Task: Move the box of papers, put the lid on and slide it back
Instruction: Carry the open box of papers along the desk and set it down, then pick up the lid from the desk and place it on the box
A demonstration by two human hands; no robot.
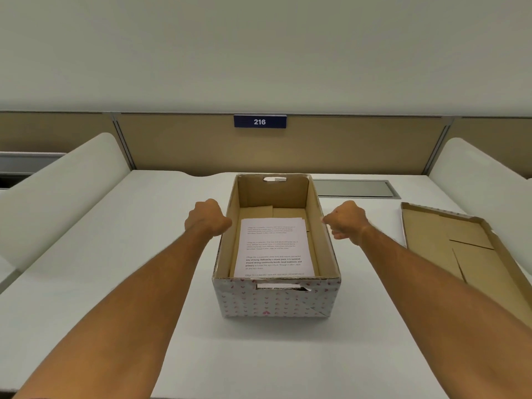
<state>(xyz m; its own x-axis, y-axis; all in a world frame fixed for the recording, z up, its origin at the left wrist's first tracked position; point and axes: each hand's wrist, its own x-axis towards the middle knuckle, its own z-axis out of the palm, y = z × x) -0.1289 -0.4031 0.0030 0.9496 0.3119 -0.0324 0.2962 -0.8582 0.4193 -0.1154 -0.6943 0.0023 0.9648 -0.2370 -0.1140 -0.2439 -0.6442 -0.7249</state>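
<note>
An open cardboard box point(276, 300) with a pink heart pattern stands in the middle of the white desk point(115, 254). Printed papers point(273, 249) lie flat on its bottom. My left hand point(205, 216) rests against the box's left rim, fingers curled over the outer side. My right hand point(345, 221) is at the right rim, fingers curled down along that wall. The lid point(460, 249) lies upside down on the desk to the right, brown inside facing up.
A tan partition point(201, 142) with a blue sign reading 216 point(260, 121) closes the back of the desk. White side dividers point(57, 191) stand left and right. A grey cable hatch point(354, 188) sits in the desk behind the box.
</note>
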